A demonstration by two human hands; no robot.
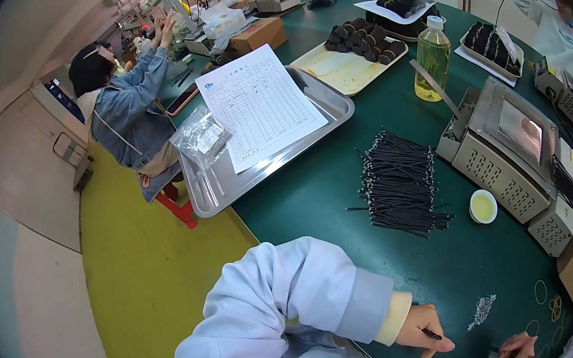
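Note:
My left hand [426,331], in a pale blue sleeve with a yellow cuff, is closed around a thin black rod-like piece [432,334] just above the green table. To its right, my right hand [515,356], in a pink sleeve, has its fingers pinched together. A thin dark item shows beside those fingertips, too small to name. Between and beyond the hands lies a small heap of tiny silvery pieces [481,312]. Farther off, a stacked bundle of short black cords with metallic tips [398,183] rests on the table. A small white cup [483,206] of yellowish liquid stands beside it.
A grey metal machine [507,150] stands at right, with rubber bands [556,309] nearer me. A steel tray [226,196] carries a paper form [260,107] and clear bag [201,139]. Beyond are a bottle of yellow liquid [432,60] and a cream tray [344,74]. Co-worker [127,100] sits left.

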